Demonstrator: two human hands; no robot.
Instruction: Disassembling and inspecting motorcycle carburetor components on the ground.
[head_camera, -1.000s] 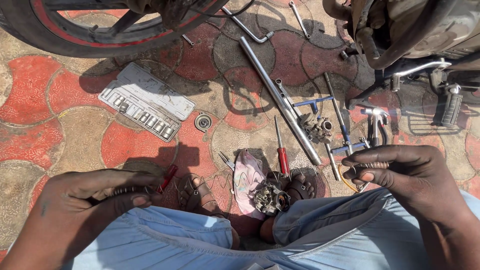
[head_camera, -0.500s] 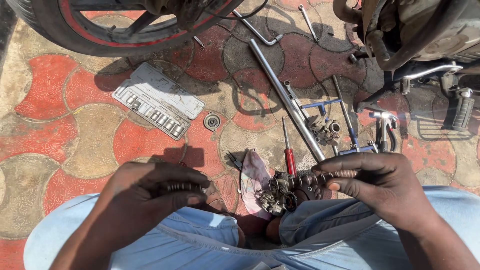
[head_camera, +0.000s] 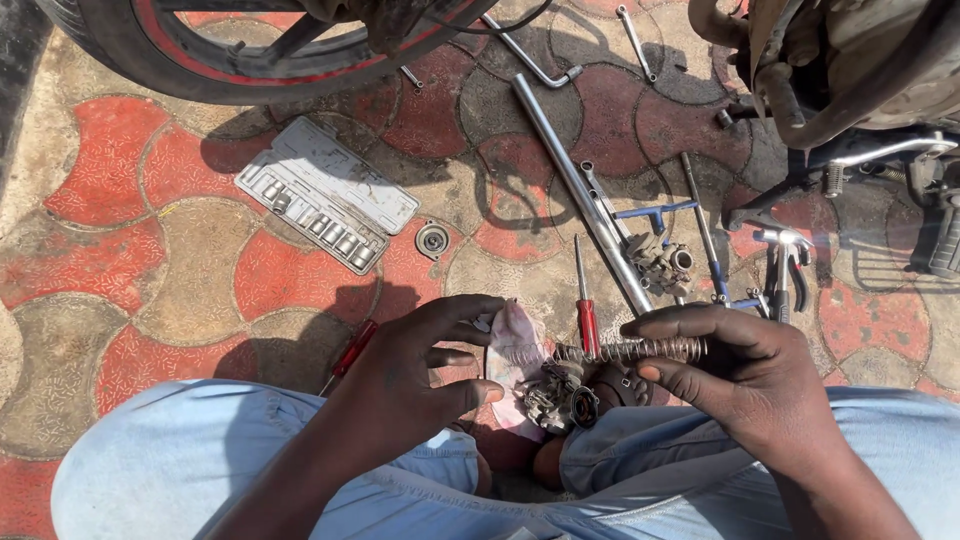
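Fingers of the right hand (head_camera: 750, 375) are closed around one end of a long coiled metal spring (head_camera: 630, 351), which is held level above the lap, its free end pointing toward the left hand (head_camera: 400, 385). The left hand is kept half open with fingers loosely curled and nothing gripped, its fingertips just beside a crumpled pink-and-white rag (head_camera: 515, 365) on the paved floor (head_camera: 100, 270). A grimy grey metal carburettor body (head_camera: 560, 395) is seen between the knees, just below the spring and touching the rag. A red-handled screwdriver (head_camera: 584, 305) is laid just beyond the spring, beside a long silver steel tube (head_camera: 580, 190). A second small carburettor part (head_camera: 660, 262) rests against the tube. Farther left, an open grey socket-set case (head_camera: 325, 205) lies near a small round metal cap (head_camera: 432, 240), well apart from both hands. A red-rimmed motorcycle wheel (head_camera: 250, 60) is seen at the top edge.
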